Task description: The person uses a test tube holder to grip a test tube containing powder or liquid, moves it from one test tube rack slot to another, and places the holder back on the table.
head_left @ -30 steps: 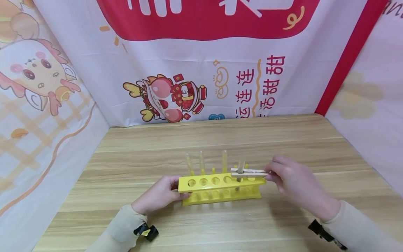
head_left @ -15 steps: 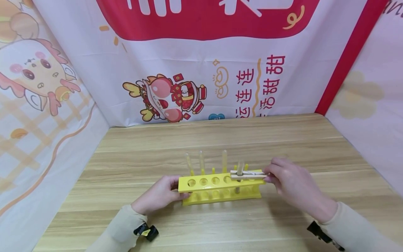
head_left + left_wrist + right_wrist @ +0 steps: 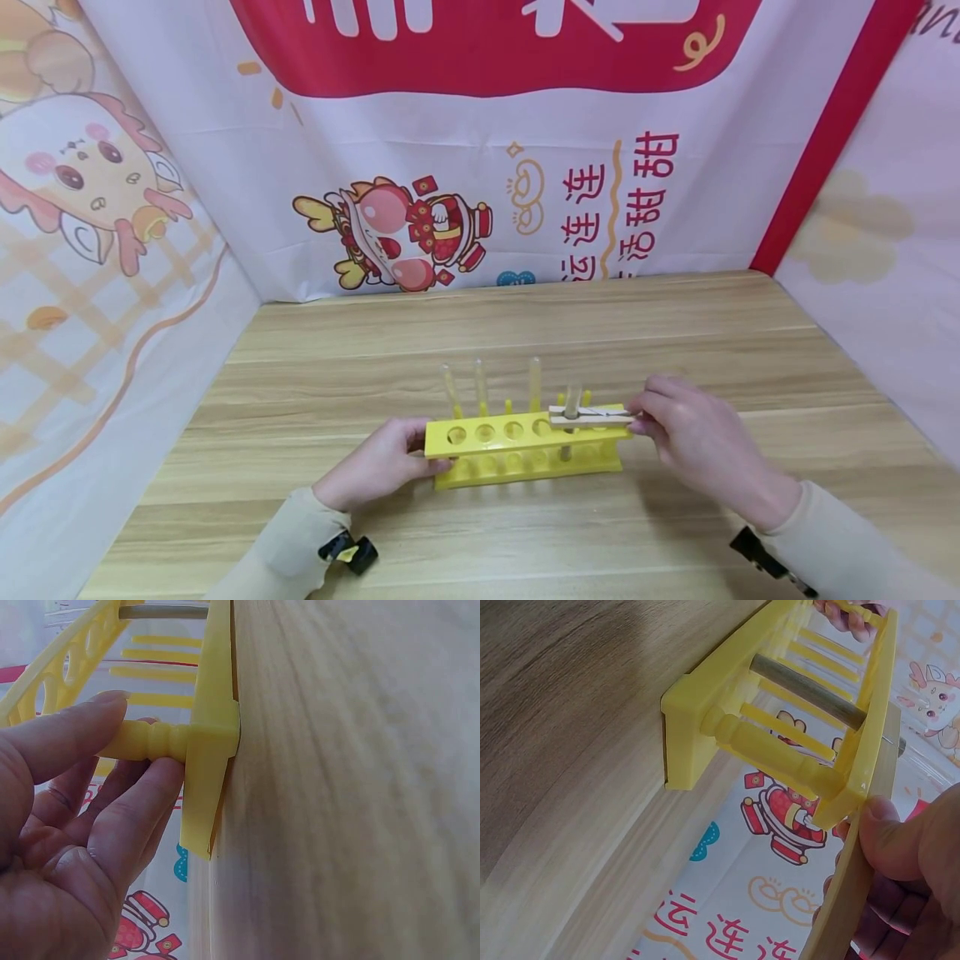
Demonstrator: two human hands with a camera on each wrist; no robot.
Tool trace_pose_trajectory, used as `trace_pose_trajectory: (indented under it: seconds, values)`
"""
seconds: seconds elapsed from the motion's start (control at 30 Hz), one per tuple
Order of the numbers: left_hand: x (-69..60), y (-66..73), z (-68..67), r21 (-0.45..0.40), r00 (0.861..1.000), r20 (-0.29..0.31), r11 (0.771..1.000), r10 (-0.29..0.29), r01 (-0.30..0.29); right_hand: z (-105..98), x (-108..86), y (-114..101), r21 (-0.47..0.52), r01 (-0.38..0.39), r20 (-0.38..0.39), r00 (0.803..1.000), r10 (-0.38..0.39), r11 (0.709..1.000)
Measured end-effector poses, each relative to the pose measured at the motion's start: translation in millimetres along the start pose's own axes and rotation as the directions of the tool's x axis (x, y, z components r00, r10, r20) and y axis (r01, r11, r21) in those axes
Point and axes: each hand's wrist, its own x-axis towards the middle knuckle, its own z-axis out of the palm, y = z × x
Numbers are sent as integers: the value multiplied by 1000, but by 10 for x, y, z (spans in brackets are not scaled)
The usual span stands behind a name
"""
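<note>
A yellow test tube rack (image 3: 498, 447) stands upright on the table. My left hand (image 3: 381, 465) grips its left end, and the left wrist view shows thumb and fingers around the end post (image 3: 146, 740). My right hand (image 3: 693, 433) pinches the back end of a wooden test tube clamp (image 3: 600, 419). The clamp's front is around a test tube (image 3: 573, 397), just above the rack's top board. That tube passes down through a hole near the right end; in the right wrist view its lower part (image 3: 806, 690) looks grey-brown and reaches the bottom board.
Three clear test tubes (image 3: 535, 385) sit upside down on pegs along the rack's back. Wood-grain table (image 3: 360, 350) surrounds the rack. Printed cloth (image 3: 450, 125) hangs behind and at both sides.
My right hand has lowered the clamp and its test tube slightly in the first half second, then stayed still. The left hand and rack have not moved.
</note>
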Motion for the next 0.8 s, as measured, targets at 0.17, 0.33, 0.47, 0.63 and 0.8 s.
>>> trace_pose_trajectory:
  seconds: [0.17,0.33,0.47,0.63,0.8]
  values:
    - [0,1,-3,1,1000,3,1000,0,0,2,-2,3,4,5,-4,1000,-5,1000]
    - [0,3,-2,-9,1000,3,1000,8,-8,-2,3,-6,4,3,-10,1000,-3,1000]
    - [2,1,-1,-5,1000,2,1000,7,-7,-7,10,-20,-3,-2,-18,1000,2,1000]
    - [3,0,0,-2,1000,3,1000,0,0,-11,17,-31,-11,10,-33,999,-10,1000]
    - [3,7,-1,1,1000,3,1000,-10,10,-27,32,-35,-18,35,-54,998,-36,999]
